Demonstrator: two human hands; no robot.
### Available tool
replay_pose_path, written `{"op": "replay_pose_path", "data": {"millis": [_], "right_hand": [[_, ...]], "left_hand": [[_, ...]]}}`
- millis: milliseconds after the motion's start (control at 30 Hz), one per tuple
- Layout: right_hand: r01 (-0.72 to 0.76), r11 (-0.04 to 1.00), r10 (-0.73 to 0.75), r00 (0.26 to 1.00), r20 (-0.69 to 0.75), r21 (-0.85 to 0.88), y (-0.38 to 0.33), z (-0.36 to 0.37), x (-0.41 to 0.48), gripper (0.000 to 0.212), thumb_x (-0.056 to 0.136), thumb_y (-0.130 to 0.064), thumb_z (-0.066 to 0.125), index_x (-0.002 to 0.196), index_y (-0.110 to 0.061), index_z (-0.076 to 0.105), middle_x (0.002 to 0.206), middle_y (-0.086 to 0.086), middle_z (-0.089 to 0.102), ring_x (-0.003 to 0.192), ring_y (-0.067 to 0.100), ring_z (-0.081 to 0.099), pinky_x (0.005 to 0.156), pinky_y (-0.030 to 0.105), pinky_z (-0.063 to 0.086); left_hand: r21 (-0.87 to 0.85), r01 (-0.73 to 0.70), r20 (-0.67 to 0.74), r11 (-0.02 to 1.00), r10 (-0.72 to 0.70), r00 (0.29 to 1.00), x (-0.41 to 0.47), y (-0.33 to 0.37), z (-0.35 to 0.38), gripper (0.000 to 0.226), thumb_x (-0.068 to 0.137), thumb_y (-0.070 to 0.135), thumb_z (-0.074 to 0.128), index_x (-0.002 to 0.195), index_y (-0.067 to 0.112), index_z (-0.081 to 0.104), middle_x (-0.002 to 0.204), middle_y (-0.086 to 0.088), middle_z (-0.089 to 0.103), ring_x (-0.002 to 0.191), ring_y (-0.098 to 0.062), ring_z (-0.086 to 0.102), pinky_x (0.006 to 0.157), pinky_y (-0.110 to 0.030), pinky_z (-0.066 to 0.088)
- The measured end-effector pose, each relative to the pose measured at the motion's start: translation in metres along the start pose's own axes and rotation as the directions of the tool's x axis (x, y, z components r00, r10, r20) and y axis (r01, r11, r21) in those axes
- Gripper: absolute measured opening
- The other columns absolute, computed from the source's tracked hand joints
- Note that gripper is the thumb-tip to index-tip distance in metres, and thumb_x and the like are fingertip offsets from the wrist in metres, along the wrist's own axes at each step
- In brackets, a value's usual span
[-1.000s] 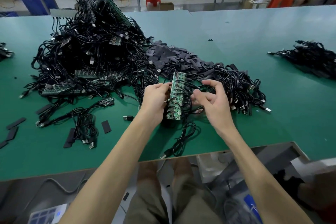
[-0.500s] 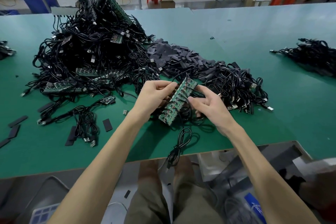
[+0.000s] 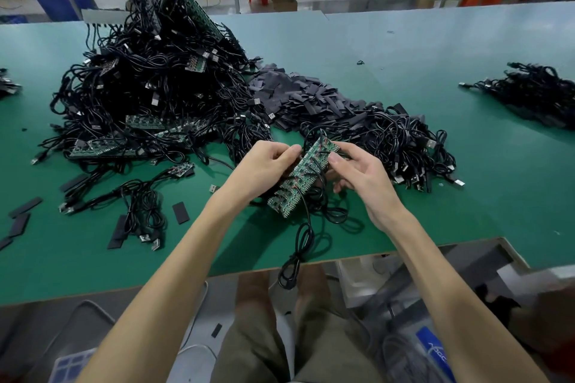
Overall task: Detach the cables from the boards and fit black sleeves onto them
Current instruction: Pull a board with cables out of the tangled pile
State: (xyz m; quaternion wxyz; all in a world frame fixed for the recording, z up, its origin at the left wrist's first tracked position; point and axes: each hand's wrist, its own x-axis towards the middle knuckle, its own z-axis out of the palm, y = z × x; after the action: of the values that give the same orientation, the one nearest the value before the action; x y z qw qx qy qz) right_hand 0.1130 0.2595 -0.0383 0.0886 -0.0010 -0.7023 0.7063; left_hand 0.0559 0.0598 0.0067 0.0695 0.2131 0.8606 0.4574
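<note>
- Green circuit board (image 3: pixel 301 176), tilted above the table (image 3: pixel 435 140) near its front edge, is gripped by left hand (image 3: pixel 264 165) and pinched by right hand (image 3: pixel 357 174).
- Black cable (image 3: pixel 303 236) dangles from the board over that edge.

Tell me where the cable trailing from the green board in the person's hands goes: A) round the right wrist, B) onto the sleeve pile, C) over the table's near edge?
C: the cable runs down from the board and its loop hangs past the table's front edge.
</note>
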Motion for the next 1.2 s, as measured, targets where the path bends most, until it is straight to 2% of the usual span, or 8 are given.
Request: {"op": "replay_pose_path", "data": {"millis": [200,400,567,700,800,933,1067,1200], "right_hand": [[0.013,1.000,-0.015,0.997,0.082,0.023,-0.003,-0.001,-0.002,0.019,0.092,-0.022,0.074,0.109,-0.015,0.073,0.096,0.006,0.075,0.081,0.011,0.067,0.060,0.023,0.048],[-0.039,0.989,0.030,0.997,0.066,0.142,-0.004,-0.006,-0.002,0.010,0.095,-0.019,0.072,0.104,-0.016,0.075,0.093,0.002,0.075,0.078,0.010,0.067,0.063,0.021,0.051],[-0.052,0.978,0.043,0.998,0.047,0.200,-0.007,-0.006,-0.003,0.011,0.097,-0.017,0.068,0.107,-0.012,0.072,0.097,0.009,0.074,0.077,0.016,0.069,0.063,0.022,0.050],[-0.055,0.969,0.053,0.998,0.015,0.240,-0.009,-0.007,-0.003,0.009,0.100,-0.016,0.065,0.106,-0.013,0.070,0.091,0.008,0.076,0.074,0.018,0.069,0.065,0.024,0.050],[-0.052,0.962,0.062,0.998,-0.031,0.268,-0.008,-0.005,-0.003,0.005,0.100,-0.015,0.064,0.104,-0.013,0.067,0.084,0.001,0.075,0.069,0.011,0.070,0.060,0.019,0.053],[-0.069,0.952,0.087,0.995,-0.050,0.299,-0.007,0.000,-0.003,0.008,0.101,-0.014,0.063,0.107,-0.014,0.068,0.088,-0.002,0.075,0.069,0.011,0.071,0.061,0.020,0.056],[-0.085,0.948,0.112,0.991,-0.071,0.306,-0.006,0.000,-0.002,0.008,0.101,-0.013,0.063,0.106,-0.012,0.069,0.088,0.002,0.074,0.069,0.014,0.070,0.064,0.023,0.057],[-0.101,0.954,0.129,0.988,-0.082,0.281,-0.004,0.002,-0.001,0.011,0.103,-0.015,0.061,0.108,-0.010,0.069,0.095,0.007,0.073,0.074,0.018,0.068,0.071,0.029,0.057]], "left_hand": [[0.031,-0.014,0.066,0.999,0.012,0.998,-0.003,0.002,-0.005,0.056,0.108,0.038,0.044,0.083,-0.009,0.057,0.048,0.013,0.021,0.043,-0.009,0.017,0.046,-0.023,0.017],[0.065,-0.035,0.150,0.997,0.025,0.988,0.000,0.006,-0.010,0.058,0.108,0.039,0.047,0.079,-0.011,0.046,0.058,0.003,0.025,0.049,-0.011,0.020,0.050,-0.028,0.019],[0.111,0.006,0.267,0.994,-0.036,0.963,0.008,0.014,-0.022,0.056,0.105,0.048,0.048,0.059,0.018,0.056,0.052,0.012,0.032,0.046,-0.011,0.028,0.049,-0.024,0.026],[0.014,-0.150,0.094,0.989,0.148,0.984,0.009,0.015,-0.028,0.044,0.108,0.037,0.049,0.086,0.011,0.078,0.080,0.005,0.077,0.068,-0.016,0.073,0.074,-0.027,0.056],[0.014,-0.237,0.079,0.971,0.235,0.969,0.007,0.009,-0.028,0.050,0.105,0.047,0.048,0.082,0.011,0.074,0.074,0.005,0.073,0.063,-0.009,0.067,0.066,-0.026,0.048],[0.187,-0.254,0.228,0.949,0.210,0.951,0.003,-0.004,-0.019,0.059,0.100,0.060,0.047,0.061,0.016,0.050,0.051,0.010,0.037,0.044,-0.005,0.037,0.052,-0.025,0.028],[0.088,-0.069,0.031,0.994,0.066,0.997,0.004,-0.005,-0.020,0.076,0.096,0.071,0.024,0.076,0.022,0.079,0.070,0.010,0.074,0.065,0.000,0.067,0.069,-0.018,0.050],[0.262,-0.142,-0.015,0.955,0.151,0.988,0.002,-0.001,-0.018,0.063,0.103,0.061,0.041,0.068,0.021,0.075,0.063,-0.005,0.070,0.057,-0.021,0.066,0.062,-0.032,0.057]]}}
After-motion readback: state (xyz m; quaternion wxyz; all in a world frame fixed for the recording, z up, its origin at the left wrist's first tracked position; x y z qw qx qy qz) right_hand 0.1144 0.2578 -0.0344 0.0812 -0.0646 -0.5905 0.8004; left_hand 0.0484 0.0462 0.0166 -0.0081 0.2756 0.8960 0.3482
